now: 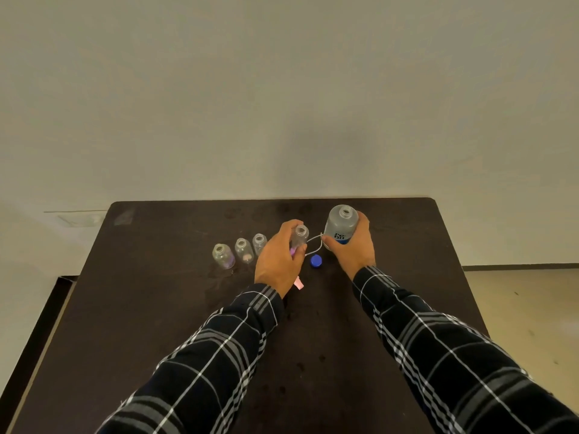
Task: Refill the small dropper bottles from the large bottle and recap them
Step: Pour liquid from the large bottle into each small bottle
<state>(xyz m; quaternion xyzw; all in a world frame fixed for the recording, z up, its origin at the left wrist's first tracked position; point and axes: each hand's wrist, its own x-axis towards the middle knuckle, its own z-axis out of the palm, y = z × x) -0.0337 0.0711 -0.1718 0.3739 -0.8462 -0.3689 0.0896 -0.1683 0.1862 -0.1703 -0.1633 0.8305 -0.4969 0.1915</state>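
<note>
Two hands (279,261) (352,249); four small bottles (223,255), one large bottle (341,225).

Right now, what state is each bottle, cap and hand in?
Large bottle: upright, uncapped, gripped by right hand.
Held small bottle: uncapped, gripped by left hand.
Three small bottles: upright on the table, uncapped, standing apart in a row.
Blue cap: off, lying on the table between the hands.
Liquid levels: too hard to tell.
</note>
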